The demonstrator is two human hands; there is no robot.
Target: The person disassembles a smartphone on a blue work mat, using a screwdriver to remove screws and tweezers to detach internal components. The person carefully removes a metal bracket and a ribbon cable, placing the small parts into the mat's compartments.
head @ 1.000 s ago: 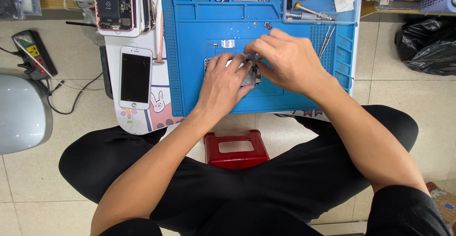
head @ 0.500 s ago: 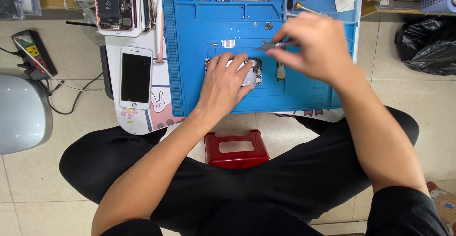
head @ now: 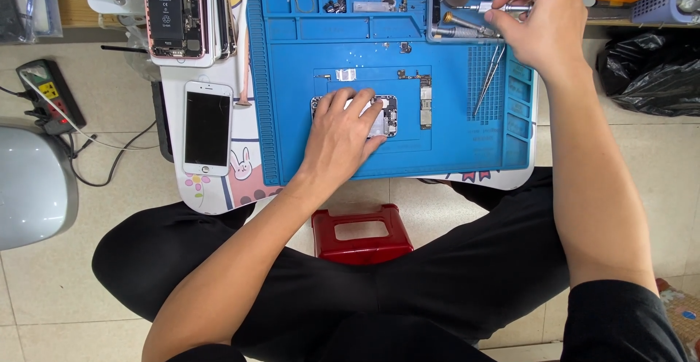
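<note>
Here your left hand (head: 341, 132) lies flat, fingers spread, pinning the opened phone (head: 385, 117) steady on the blue mat (head: 292, 78), while your right hand (head: 541, 21) pinches a slim metal tool (head: 503, 8) over the tool tray (head: 467, 35).

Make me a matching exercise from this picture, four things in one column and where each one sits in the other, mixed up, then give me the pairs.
Things
1. left hand
2. right hand
3. white phone
4. tweezers

Places
A. face up on the white board, left of the blue mat
B. lying loose on the mat's right side, touched by no hand
C. resting on the opened phone at the mat's middle
D. at the tool tray at the mat's top right corner, fingers pinched on a slim metal tool

Pairs: 1-C, 2-D, 3-A, 4-B
</note>
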